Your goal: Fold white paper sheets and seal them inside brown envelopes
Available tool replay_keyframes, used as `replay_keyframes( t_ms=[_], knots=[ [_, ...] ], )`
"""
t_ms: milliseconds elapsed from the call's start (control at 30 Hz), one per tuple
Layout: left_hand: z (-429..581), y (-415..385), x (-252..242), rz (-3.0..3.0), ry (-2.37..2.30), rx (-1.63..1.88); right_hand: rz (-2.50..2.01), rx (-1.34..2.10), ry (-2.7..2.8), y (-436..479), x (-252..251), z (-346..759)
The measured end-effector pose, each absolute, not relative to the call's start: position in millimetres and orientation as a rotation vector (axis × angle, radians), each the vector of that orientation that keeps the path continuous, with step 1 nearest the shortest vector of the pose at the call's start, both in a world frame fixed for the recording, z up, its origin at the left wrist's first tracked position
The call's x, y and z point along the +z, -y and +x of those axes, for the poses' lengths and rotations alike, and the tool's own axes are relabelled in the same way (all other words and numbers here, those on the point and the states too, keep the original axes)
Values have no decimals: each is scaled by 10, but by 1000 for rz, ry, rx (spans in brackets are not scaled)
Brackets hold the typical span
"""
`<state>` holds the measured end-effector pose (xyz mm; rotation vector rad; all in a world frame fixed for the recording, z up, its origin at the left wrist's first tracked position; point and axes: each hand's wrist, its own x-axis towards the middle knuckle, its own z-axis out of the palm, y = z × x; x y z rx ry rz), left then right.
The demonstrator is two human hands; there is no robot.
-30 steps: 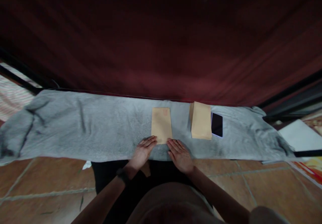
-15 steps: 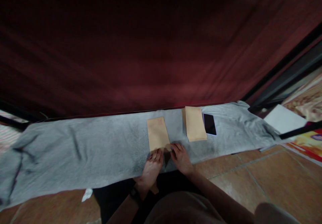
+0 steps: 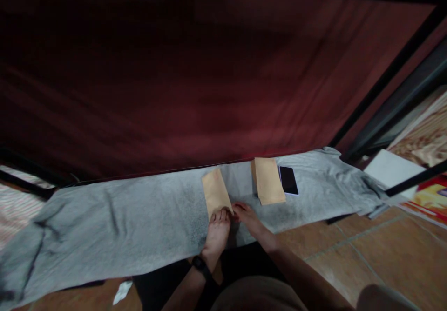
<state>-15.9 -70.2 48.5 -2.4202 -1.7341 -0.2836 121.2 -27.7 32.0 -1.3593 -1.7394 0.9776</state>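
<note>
A brown paper envelope [image 3: 215, 191] lies on the grey cloth [image 3: 150, 218], its far end tilted a little left. Across its near end, my left hand [image 3: 219, 227] has its fingers bent and close together, gripping the paper. My right hand [image 3: 246, 214] is closed at the envelope's near right corner, fingertips pinched on the edge close to my left fingers. Both hands hide the near edge, so its fold cannot be made out. To the right lies a stack of similar brown envelopes [image 3: 268, 181], and beside it a phone [image 3: 288, 180] with a dark screen.
A dark red panel [image 3: 216, 101] rises behind the cloth. Black frame bars [image 3: 387, 78] slant at the right, near a white flat box [image 3: 393, 171]. A crumpled white tissue [image 3: 122, 292] lies on the tiled floor [image 3: 394, 250].
The envelope has turned slightly, its far end swinging left. My right hand has come in closer to my left hand at the near corner. The whole view has shifted a little.
</note>
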Motion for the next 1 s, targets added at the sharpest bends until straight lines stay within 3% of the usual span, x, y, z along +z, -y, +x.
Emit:
replay_keyframes(
  t_ms=[67, 133, 233, 333, 400, 467, 600, 733, 867, 1000],
  knots=[
    [-186, 684, 614, -2400, 1771, -347, -1267, 1049, 1682, 292, 404, 1174],
    [-262, 655, 768, -2364, 1943, -627, -1164, 1121, 1607, 282, 465, 1148],
    [-401, 598, 956, -2082, 2326, -1607, -1128, 1018, 1589, 251, 517, 1142],
    [-434, 573, 954, -1415, 2443, -2680, -1144, 738, 1655, 277, 546, 1168],
    [-362, 590, 826, -938, 2466, -3130, -1157, 607, 1713, 339, 548, 1184],
    [-240, 622, 651, -527, 2559, -3326, -1175, 526, 1799, 417, 520, 1189],
    [-25, 671, 393, -24, 2690, -3346, -1157, 493, 2037, 551, 383, 1190],
    [-6, 768, 318, -88, 2794, -3318, -1100, 478, 2267, 621, 257, 1262],
    [-143, 1015, 249, -687, 3046, -3092, -1053, 394, 2438, 661, 180, 1378],
    [-324, 1080, 257, -1737, 2956, -2353, -1040, 340, 2494, 672, 110, 1427]
  ],
)
